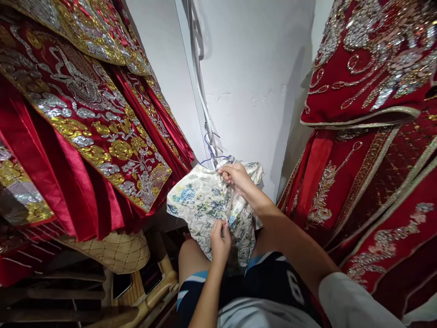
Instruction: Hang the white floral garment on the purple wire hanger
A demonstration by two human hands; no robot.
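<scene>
A white short-sleeved top (200, 202) with blue and green flowers hangs in front of me on a blue hanger (206, 160). Its front opening runs down the middle. High on that opening, close to the neckline, my right hand (235, 176) pinches the fabric edge. Lower down, my left hand (220, 237) has its fingers closed on the same opening. Whether a button or zip lies under the fingertips is too small to make out.
A metal pole (194, 68) rises against the pale wall (252, 59) behind the top. Red embroidered garments with gold and silver sequins hang at left (112, 132) and red beaded ones at right (362, 114). A wooden chair (150, 296) stands low at left.
</scene>
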